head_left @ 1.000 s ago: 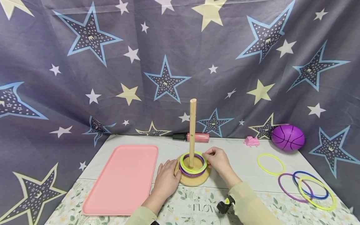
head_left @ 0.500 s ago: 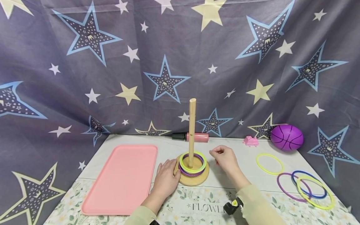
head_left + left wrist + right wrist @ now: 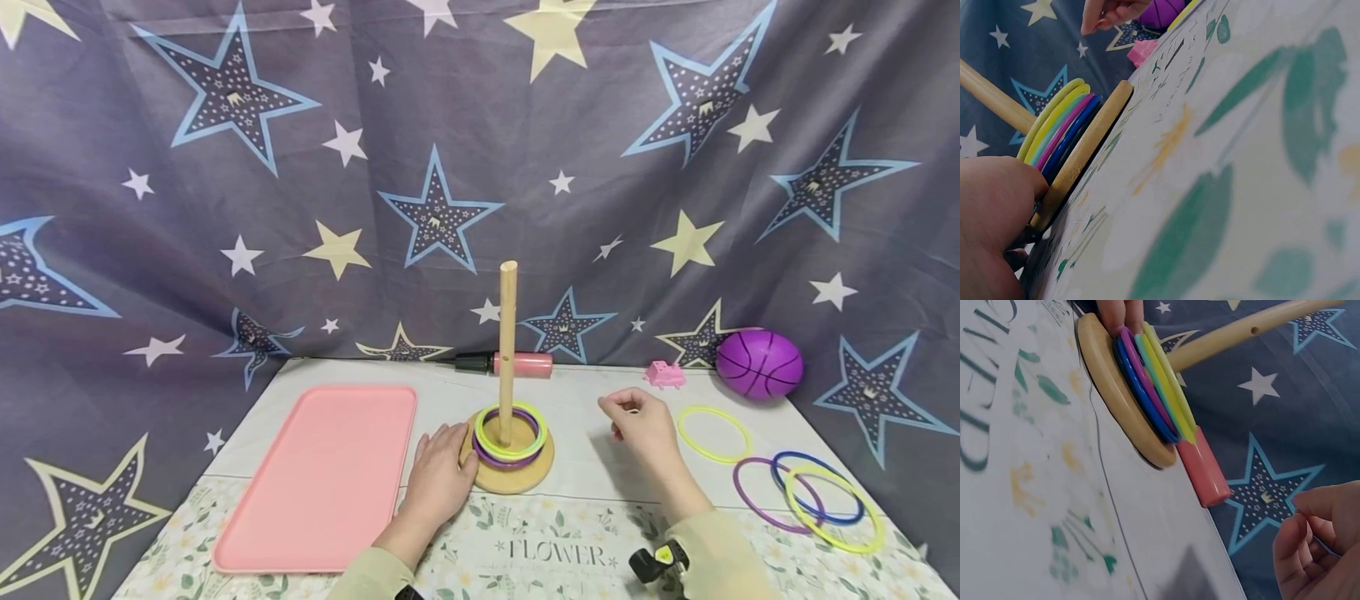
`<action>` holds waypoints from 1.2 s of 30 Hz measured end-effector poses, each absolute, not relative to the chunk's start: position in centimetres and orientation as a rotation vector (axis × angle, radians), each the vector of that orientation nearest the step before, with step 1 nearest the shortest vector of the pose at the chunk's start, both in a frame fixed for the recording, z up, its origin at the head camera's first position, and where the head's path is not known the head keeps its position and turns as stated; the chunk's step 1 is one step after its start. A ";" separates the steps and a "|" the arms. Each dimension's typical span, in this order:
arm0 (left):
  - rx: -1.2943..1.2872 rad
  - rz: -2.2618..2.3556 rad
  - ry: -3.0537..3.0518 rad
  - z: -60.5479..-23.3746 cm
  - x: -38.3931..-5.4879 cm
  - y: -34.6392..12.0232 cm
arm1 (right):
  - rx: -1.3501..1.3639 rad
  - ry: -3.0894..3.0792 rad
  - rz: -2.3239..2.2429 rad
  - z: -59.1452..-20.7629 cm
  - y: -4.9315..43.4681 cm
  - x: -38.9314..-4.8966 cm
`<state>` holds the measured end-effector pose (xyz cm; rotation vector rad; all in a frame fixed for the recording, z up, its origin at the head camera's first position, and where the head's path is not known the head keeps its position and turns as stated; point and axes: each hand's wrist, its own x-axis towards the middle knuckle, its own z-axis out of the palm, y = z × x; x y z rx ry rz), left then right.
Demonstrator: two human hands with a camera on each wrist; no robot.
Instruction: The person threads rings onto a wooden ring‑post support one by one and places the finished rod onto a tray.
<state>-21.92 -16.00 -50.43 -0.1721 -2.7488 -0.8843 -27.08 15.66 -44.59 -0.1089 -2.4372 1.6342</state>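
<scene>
A wooden peg [image 3: 507,333] stands upright on a round wooden base [image 3: 510,481]. Around its foot lies a stack of rings: blue [image 3: 1072,136] low down, purple [image 3: 1064,132] over it, then teal and yellow-green ones on top. My left hand [image 3: 438,473] rests at the left side of the base, its fingers against the edge, the thumb near the rings. To the right of the peg, my right hand [image 3: 647,425] is above the table, fingers loosely curled, thumb and forefinger close together. In the right wrist view nothing shows between its fingers.
Loose rings lie at the right: a yellow ring [image 3: 720,461], a purple ring [image 3: 748,507], a blue ring [image 3: 795,454] and another yellow, partly overlapping. A purple ball [image 3: 759,365], small pink toy [image 3: 664,374] and pink-and-black cylinder [image 3: 531,364] line the back. A pink tray [image 3: 322,483] lies left.
My right hand has let go of the top yellow-green ring and moved right, away from the peg toward the loose rings. The left hand stays at the base.
</scene>
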 end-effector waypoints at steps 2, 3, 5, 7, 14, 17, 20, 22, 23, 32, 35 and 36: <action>-0.172 -0.886 -2.749 -50.4 -22.0 -16.0 | -0.117 -2.439 1.622 -44.6 16.3 -26.9; -0.170 -0.886 -2.752 -50.5 -22.0 -16.0 | -0.123 -2.441 1.615 -44.5 16.5 -26.9; -0.170 -0.884 -2.750 -50.5 -22.0 -16.0 | -0.133 -2.452 1.596 -44.5 17.2 -26.7; -0.170 -0.883 -2.749 -50.5 -22.0 -16.0 | -0.140 -2.464 1.575 -44.5 17.8 -26.6; -0.176 -0.874 -2.747 -50.6 -22.1 -16.0 | -0.148 -2.485 1.523 -44.0 20.4 -25.6; -0.176 -0.870 -2.746 -50.6 -22.1 -16.0 | -0.166 -2.492 1.477 -43.7 21.8 -25.1; -0.177 -0.876 -2.743 -50.5 -22.1 -16.0 | -0.170 -2.493 1.416 -43.6 23.2 -24.7; -0.177 -0.882 -2.741 -50.5 -22.0 -16.0 | -0.175 -2.508 1.366 -43.5 24.1 -24.4; -0.177 -0.886 -2.740 -50.5 -22.0 -16.0 | -0.175 -2.516 1.339 -43.5 24.5 -24.2; -0.183 -0.887 -2.736 -50.7 -22.1 -16.1 | -0.232 -2.586 1.205 -43.9 28.4 -22.3; -0.183 -0.885 -2.735 -50.8 -22.2 -16.1 | -0.283 -2.592 1.173 -43.9 29.5 -21.8; -0.183 -0.885 -2.734 -50.8 -22.2 -16.1 | -0.298 -2.592 1.165 -44.0 29.9 -21.7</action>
